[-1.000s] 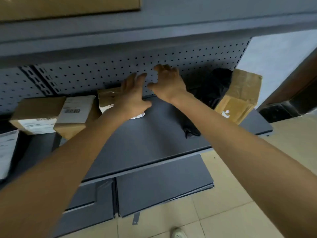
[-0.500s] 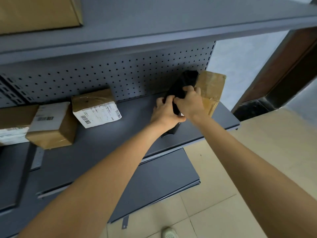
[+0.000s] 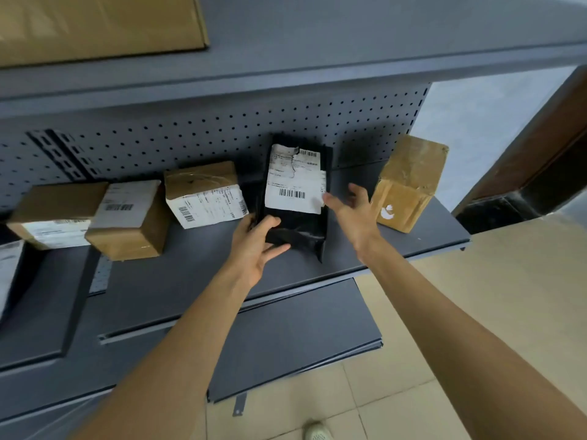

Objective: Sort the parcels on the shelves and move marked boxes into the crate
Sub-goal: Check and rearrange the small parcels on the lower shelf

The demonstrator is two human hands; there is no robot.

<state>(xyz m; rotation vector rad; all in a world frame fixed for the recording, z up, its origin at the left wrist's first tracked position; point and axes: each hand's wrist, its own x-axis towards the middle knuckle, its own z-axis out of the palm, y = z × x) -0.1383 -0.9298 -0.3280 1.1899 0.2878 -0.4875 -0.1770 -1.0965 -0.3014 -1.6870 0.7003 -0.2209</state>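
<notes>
A black plastic parcel (image 3: 295,227) with a white barcode label stands on the grey shelf (image 3: 190,281) and leans back against the pegboard. My left hand (image 3: 254,242) rests against its lower left corner, fingers loosely spread. My right hand (image 3: 352,211) is spread open, its fingertips touching the label's right edge. Left of the black parcel sit three labelled cardboard boxes: one close by (image 3: 203,192), a second (image 3: 130,220) and a third (image 3: 54,214). To the right, a taped brown box (image 3: 409,182) leans at the shelf's end. No crate is in view.
A large flat cardboard box (image 3: 95,23) lies on the shelf above. A lower grey shelf panel (image 3: 301,338) juts out below. Beige tiled floor (image 3: 476,312) and my shoe (image 3: 317,431) are at the bottom right. A white-labelled item (image 3: 8,268) shows at the far left edge.
Both hands went from the pegboard area to the black parcel, took hold of it and set it upright with its label facing me. The right hand has let go and opened.
</notes>
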